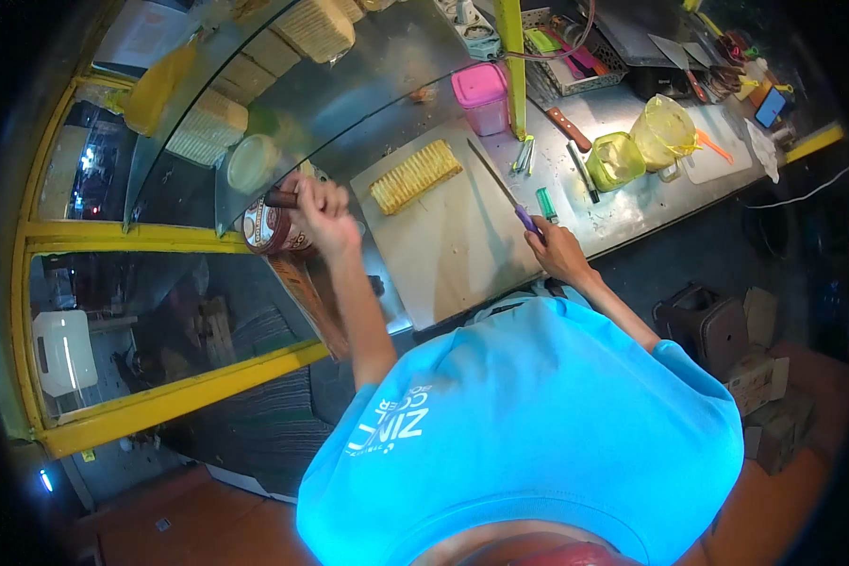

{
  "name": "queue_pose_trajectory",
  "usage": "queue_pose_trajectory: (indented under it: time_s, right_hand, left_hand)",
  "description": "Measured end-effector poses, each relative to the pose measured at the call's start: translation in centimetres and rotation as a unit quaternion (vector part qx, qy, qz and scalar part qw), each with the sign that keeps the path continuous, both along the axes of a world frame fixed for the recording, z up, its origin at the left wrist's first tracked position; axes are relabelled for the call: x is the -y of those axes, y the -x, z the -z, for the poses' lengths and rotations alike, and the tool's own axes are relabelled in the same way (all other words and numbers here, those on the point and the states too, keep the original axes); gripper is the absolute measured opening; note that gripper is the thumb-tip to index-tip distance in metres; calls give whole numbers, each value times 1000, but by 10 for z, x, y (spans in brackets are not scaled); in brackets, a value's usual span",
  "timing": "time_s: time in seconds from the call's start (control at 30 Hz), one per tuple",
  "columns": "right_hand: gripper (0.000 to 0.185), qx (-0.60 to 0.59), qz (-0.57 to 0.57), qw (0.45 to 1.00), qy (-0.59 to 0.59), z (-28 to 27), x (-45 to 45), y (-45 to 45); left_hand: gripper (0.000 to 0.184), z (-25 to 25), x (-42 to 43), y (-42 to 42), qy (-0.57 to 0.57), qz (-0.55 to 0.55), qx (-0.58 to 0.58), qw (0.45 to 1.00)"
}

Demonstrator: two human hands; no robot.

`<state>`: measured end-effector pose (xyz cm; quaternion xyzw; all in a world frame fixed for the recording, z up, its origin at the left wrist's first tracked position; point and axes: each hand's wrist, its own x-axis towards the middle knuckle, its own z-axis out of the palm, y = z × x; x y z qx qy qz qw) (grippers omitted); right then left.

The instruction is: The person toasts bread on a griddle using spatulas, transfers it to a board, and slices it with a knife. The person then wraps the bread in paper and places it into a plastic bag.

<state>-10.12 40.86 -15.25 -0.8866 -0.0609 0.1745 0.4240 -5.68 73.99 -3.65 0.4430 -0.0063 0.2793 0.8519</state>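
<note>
My left hand [323, 209] is closed around a dark brown handle [281, 198], just above a maroon-and-white jar [266, 229]. What the handle belongs to is hidden. My right hand [560, 253] grips the purple handle of a long knife [502, 187], its blade pointing away over the right edge of the cutting board [424, 250]. On the board's far half lies a golden, ridged block of toasted bread [415, 176], touched by neither hand.
Stacked white bread [208, 127] and a round tub [253, 164] stand behind glass at left. A pink container [481, 97] sits beyond the board. To the right are a green lighter [546, 205], a wooden-handled knife [570, 128], and a yellow-green tub [616, 160].
</note>
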Motion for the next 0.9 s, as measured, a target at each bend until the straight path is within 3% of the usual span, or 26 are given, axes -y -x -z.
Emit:
queue_pose_trajectory:
  time_s: [0.07,0.13,0.23,0.37,0.43,0.5,0.6,0.77,0.9]
  right_hand:
    - [34,23,19,999,-16,14,10,11]
    - [36,49,34,998,-29,11,18,19]
    - [38,-16,1,1000,1,-3,32,32]
    - [40,63,-51,996,-29,-2,34,49]
    - [42,93,-81,992,-36,-3,27,48]
    - [48,89,-110,990,19,12,10,37]
    - [46,190,-78,979,13,30,-34,5]
    - [44,221,-84,966,103,35,-83,-31]
    - [45,151,-92,980,88,-4,-57,9]
  left_hand:
    - [17,-5,25,-33,-34,58,0,998]
    - [29,7,47,-58,-126,31,-5,992]
    - [36,25,62,-79,-188,60,-11,980]
    - [40,58,74,-101,-205,56,-21,977]
    - [42,79,74,-114,-230,42,-93,968]
    - [44,85,75,-120,-227,56,-114,966]
    - [45,85,76,-126,-234,69,-105,964]
    - [45,94,72,-126,-222,47,-100,969]
    - [44,98,74,-128,-248,33,-100,963]
